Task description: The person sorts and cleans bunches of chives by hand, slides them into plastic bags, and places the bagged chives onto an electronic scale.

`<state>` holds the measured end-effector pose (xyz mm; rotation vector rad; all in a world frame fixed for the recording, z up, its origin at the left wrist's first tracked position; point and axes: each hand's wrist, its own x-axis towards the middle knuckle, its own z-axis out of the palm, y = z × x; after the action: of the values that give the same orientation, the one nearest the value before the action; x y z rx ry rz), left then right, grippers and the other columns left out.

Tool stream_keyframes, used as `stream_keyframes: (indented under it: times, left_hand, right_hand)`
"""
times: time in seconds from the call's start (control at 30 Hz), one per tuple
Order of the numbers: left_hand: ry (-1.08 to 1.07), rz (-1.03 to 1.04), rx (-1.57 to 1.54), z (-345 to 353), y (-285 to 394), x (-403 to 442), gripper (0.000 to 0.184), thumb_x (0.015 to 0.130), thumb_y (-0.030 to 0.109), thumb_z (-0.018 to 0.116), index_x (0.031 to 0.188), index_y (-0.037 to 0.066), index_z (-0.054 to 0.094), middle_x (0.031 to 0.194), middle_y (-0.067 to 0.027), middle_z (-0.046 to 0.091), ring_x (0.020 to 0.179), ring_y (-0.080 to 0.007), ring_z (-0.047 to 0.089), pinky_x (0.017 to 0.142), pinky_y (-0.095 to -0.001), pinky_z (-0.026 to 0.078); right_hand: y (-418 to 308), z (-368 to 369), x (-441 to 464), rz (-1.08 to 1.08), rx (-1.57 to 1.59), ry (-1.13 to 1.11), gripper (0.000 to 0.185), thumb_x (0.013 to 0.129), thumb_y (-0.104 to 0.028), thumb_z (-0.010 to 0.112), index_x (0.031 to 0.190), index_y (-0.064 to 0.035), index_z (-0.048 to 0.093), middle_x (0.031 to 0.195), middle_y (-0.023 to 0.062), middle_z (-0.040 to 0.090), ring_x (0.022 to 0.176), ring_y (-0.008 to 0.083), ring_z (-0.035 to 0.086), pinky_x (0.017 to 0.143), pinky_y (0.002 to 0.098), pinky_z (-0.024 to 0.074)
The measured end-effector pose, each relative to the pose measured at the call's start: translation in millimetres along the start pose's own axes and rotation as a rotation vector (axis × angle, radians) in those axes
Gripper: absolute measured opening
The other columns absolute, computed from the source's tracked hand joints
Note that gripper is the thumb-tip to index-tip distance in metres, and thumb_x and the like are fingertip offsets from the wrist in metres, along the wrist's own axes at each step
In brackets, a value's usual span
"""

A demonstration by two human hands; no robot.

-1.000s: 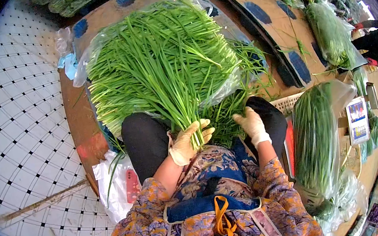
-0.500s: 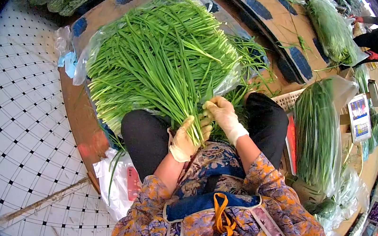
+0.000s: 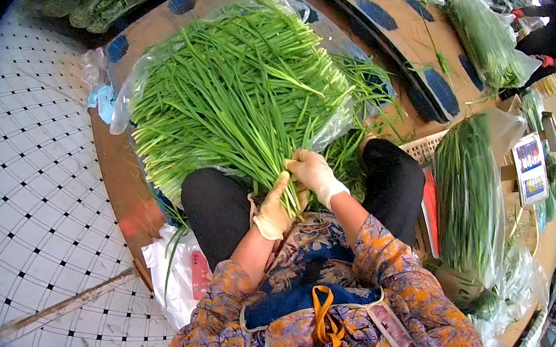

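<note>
A bunch of long green stalks (image 3: 257, 145) fans out from my gloved left hand (image 3: 274, 209), which is wrapped round its pale lower ends. My gloved right hand (image 3: 313, 174) is closed at the right side of the same bunch, touching it beside my left thumb; whatever its fingertips pinch is hidden. Beyond my hands, a large pile of the same green stalks (image 3: 209, 77) lies on clear plastic, with the held bunch's leaves resting over it. Loose greens (image 3: 346, 157) lie between my knees, to the right of my hands.
At the right stand a tall plastic-wrapped bundle of greens (image 3: 465, 198), a cream basket (image 3: 423, 147) and a display panel (image 3: 530, 170). A white bag (image 3: 168, 275) with a red phone-like object (image 3: 200, 273) lies at left. Other people are partly visible at upper right.
My right hand has come from near the right knee to the held bunch, and its fingers have closed there. The left hand keeps its hold in nearly the same place.
</note>
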<state>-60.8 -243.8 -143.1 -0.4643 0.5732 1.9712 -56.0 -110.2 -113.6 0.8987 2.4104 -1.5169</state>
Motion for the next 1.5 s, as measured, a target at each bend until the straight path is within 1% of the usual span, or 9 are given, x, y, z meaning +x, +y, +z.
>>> stream_keyframes:
  times: [0.17,0.3,0.67,0.83,0.9,0.97,1.2,1.37,1.5]
  left_hand:
    - [-0.091,0.098,0.06,-11.2,-2.1,8.8,0.018,0.087,0.024,0.055,0.102,0.013,0.057,0.088,-0.0007,0.062,0.069,-0.0159,0.059,0.057,-0.0256,0.05]
    - [0.025,0.123,0.199,10.7,-3.1,5.2,0.023,0.087,0.024,0.056,0.095,0.003,0.059,0.078,-0.0035,0.062,0.062,-0.0121,0.058,0.052,-0.0233,0.047]
    - [0.185,0.213,0.033,7.4,-9.7,14.2,0.02,0.082,0.012,0.061,0.097,0.0,0.056,0.084,-0.0117,0.063,0.068,-0.0226,0.064,0.057,-0.0302,0.055]
    - [0.159,0.23,0.275,13.1,-7.6,3.5,0.023,0.08,0.011,0.064,0.1,0.003,0.054,0.085,-0.0064,0.06,0.07,-0.0187,0.06,0.056,-0.027,0.052]
    - [0.162,0.272,0.401,15.3,-12.2,6.9,0.024,0.08,0.01,0.063,0.101,0.004,0.053,0.084,-0.0047,0.059,0.07,-0.0168,0.059,0.057,-0.0257,0.05]
    - [0.052,0.334,0.515,15.8,-12.8,5.4,0.03,0.081,0.007,0.059,0.109,0.004,0.05,0.094,-0.0069,0.059,0.077,-0.0156,0.058,0.061,-0.0258,0.047]
    - [-0.126,0.099,0.144,16.0,0.8,-31.4,0.034,0.088,0.017,0.049,0.12,0.005,0.046,0.106,-0.0088,0.058,0.094,-0.0228,0.057,0.082,-0.0375,0.047]
    - [-0.277,-0.031,-0.08,1.0,-4.3,-18.6,0.038,0.09,0.03,0.045,0.117,0.003,0.048,0.106,-0.0145,0.059,0.096,-0.031,0.058,0.084,-0.047,0.047]
    - [-0.182,-0.001,-0.068,5.9,-4.6,-22.8,0.031,0.092,0.021,0.044,0.117,0.004,0.047,0.107,-0.0146,0.057,0.092,-0.0309,0.059,0.076,-0.0431,0.052]
  right_hand:
    - [4.3,-8.7,-33.8,-0.469,-0.167,0.236,0.018,0.083,-0.021,0.055,0.09,-0.0045,0.057,0.078,0.0169,0.059,0.075,0.0348,0.057,0.068,0.04,0.0452]
    - [15.7,-14.0,-54.5,-0.185,0.7,0.133,0.012,0.088,-0.011,0.054,0.086,0.0001,0.057,0.08,0.0048,0.062,0.061,0.0065,0.055,0.052,0.0203,0.0439]
    - [25.1,-51.1,-55.2,-0.257,1.071,0.366,0.01,0.089,-0.015,0.053,0.085,-0.006,0.053,0.076,0.0048,0.061,0.052,0.0088,0.051,0.048,0.0202,0.0431]
    - [33.3,-92.1,-49.4,-0.081,-0.226,0.252,0.027,0.077,-0.029,0.066,0.077,-0.0049,0.055,0.062,0.0099,0.056,0.054,0.0192,0.053,0.052,0.0327,0.0432]
    - [12.5,-63.5,-50.3,-0.369,-0.195,0.299,0.031,0.074,-0.032,0.068,0.078,-0.0039,0.054,0.068,0.0137,0.056,0.06,0.0269,0.054,0.056,0.0358,0.0443]
    - [-8.8,-38.9,-45.3,-0.442,-0.378,0.195,0.035,0.076,-0.027,0.069,0.093,0.0005,0.055,0.077,0.0113,0.06,0.066,0.0167,0.058,0.057,0.0301,0.0471]
    - [21.4,-4.1,-23.3,-0.022,0.34,-0.013,0.024,0.083,-0.023,0.061,0.09,-0.0008,0.055,0.069,0.0054,0.056,0.057,0.0128,0.051,0.05,0.0273,0.0454]
    - [19.9,-8.8,-26.2,0.094,0.237,0.045,0.026,0.081,-0.023,0.063,0.091,-0.0005,0.055,0.075,0.0087,0.058,0.063,0.0193,0.055,0.055,0.0301,0.0473]
    - [-13.0,-18.8,-34.9,-0.506,-0.192,0.386,0.023,0.077,-0.018,0.063,0.094,-0.0045,0.056,0.083,0.0159,0.058,0.081,0.0346,0.056,0.076,0.0381,0.0452]
